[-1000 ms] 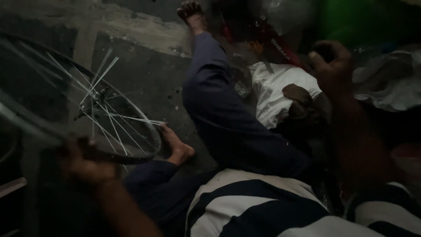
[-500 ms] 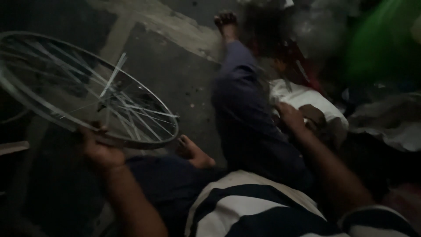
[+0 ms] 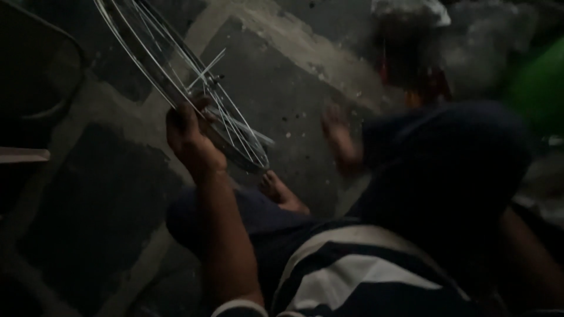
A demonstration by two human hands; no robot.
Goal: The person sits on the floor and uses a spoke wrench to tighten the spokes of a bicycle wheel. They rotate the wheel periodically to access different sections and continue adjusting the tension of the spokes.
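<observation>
my left hand [image 3: 191,138] grips a spoked bicycle wheel [image 3: 188,82] rim at ten o'clock; my right hand seems hidden, grip unknowable.

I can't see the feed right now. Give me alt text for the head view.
In dim light, the person's left hand grips the rim of a spoked bicycle wheel tilted above a concrete floor. The person sits in dark trousers and a striped shirt, one bare foot showing; the right hand is out of view.

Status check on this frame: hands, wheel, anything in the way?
Left hand gripping spoked wheel at the rim. Right hand out of view. Bare foot just below the wheel, on the floor.
</observation>
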